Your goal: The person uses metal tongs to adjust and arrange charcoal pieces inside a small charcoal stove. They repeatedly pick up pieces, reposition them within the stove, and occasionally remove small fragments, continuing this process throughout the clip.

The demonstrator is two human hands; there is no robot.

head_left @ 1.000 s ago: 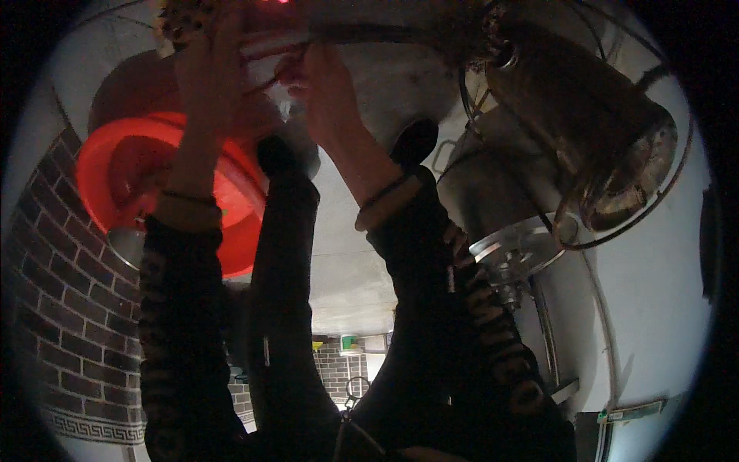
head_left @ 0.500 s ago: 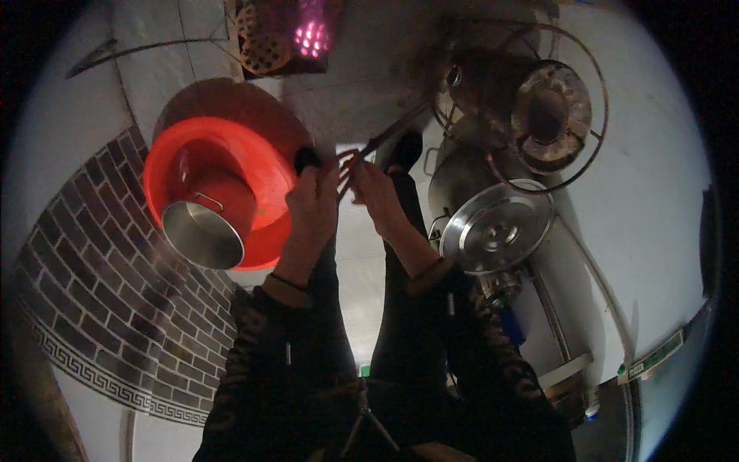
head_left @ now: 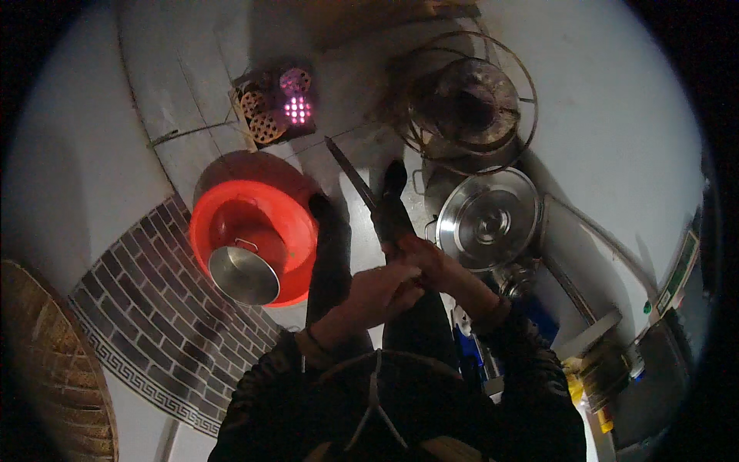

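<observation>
My right hand [head_left: 427, 262] is closed around the handle end of long, dark metal fire tongs [head_left: 356, 181]. The tongs slant away to the upper left, with their thin tip above the floor between the briquettes and my feet. Just below, my left hand [head_left: 377, 295] lies against my right hand, its fingers curled. Whatever those fingers hold is hidden. Beyond the tip, several round, holed coal briquettes [head_left: 266, 127] sit grouped together, and one briquette [head_left: 298, 111] glows pink-white.
At left stands a red basin [head_left: 300, 219] with a metal pot [head_left: 245, 277] in it. On the right are a lidded steel pot [head_left: 489, 219] and a rusty round stove [head_left: 477, 104] with a ring frame. A woven round mat [head_left: 58, 377] shows at lower left.
Both hands have drawn back toward my body and to the right. The tongs now point up-left instead of up-right. My view has shifted, bringing the whole briquette group into sight.
</observation>
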